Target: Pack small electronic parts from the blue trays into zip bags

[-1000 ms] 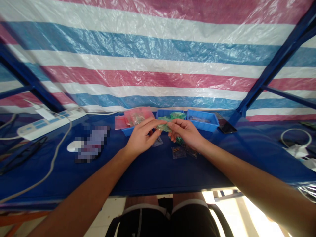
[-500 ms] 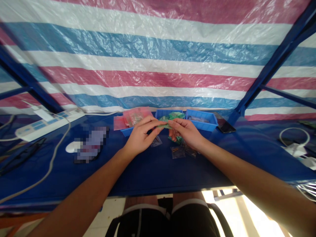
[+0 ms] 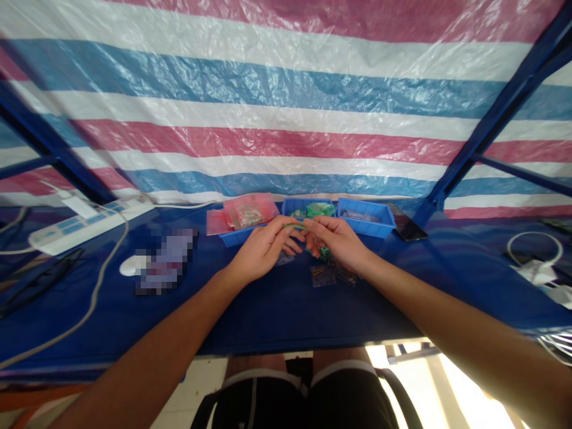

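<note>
Two small clear bags (image 3: 322,276) lie nearest on the table (image 3: 308,322); beyond them, the left hand (image 3: 259,250) and right hand (image 3: 343,241) pinch a thin green bag (image 3: 295,226) between them, apparently working its edge, which calls for steady fingertips both sides; blue bins (image 3: 370,229) stand behind.

The left forearm (image 3: 179,333) reaches in from eight o'clock, the right forearm (image 3: 424,304) from four o'clock, both bare. The left hand (image 3: 259,247) and the right hand (image 3: 340,239) are near together at the centre, each in a pinching pose, with their lower fingers (image 3: 294,245) loosely bent beneath.
</note>
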Available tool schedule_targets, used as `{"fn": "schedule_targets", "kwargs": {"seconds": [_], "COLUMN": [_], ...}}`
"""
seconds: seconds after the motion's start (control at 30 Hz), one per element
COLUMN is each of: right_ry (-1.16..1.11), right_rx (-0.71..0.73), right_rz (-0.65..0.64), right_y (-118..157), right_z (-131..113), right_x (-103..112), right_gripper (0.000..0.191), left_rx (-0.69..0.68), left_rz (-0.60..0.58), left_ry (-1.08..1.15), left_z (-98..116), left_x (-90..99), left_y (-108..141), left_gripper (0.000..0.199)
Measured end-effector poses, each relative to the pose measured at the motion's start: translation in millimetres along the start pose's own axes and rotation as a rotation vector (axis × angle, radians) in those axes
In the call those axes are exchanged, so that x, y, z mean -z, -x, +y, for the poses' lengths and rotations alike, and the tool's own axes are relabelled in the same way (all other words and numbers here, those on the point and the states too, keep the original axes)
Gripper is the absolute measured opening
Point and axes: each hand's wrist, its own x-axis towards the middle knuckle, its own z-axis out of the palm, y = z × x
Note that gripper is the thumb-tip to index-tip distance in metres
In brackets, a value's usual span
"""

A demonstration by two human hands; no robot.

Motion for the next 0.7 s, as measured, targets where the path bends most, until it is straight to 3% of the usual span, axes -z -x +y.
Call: {"fn": "schedule_targets", "kwargs": {"seconds": [0.17, 0.33, 0.4, 0.5, 0.57, 0.7], "right_ry": [0.050, 0.124, 0.259, 0.618, 0.812, 0.995], "right_rx": [0.014, 0.028, 0.092, 0.307, 0.491, 0.741], "right_rz": [-0.016, -0.007, -0.008, -0.022, -0.113, -0.495], "right_y": [0, 1, 5, 19, 30, 44], "right_z": [1, -1, -6, -19, -29, -33], "right_x": [-1, 0, 1, -1, -7, -19], "right_gripper": [0.052, 0.053, 0.051, 0.038, 0.026, 0.025], "left_rx": [0.091, 0.027, -0.012, -0.028, -0.027, -0.019], "left_rz": [-0.049, -0.007, 0.046, 0.130, 0.194, 0.298], "left_ry": [0.111, -0.081, -0.136, -0.181, -0.195, -0.268], "left_z": [-1, 2, 2, 0, -2, -2], "left_x": [-5.3, -5.2, -4.1, -2.0, -0.3, 2.5], "left_y": [3, 3, 3, 2, 2, 1], "left_gripper": [0.031, 0.028, 0.028, 0.033, 0.036, 0.041]}}
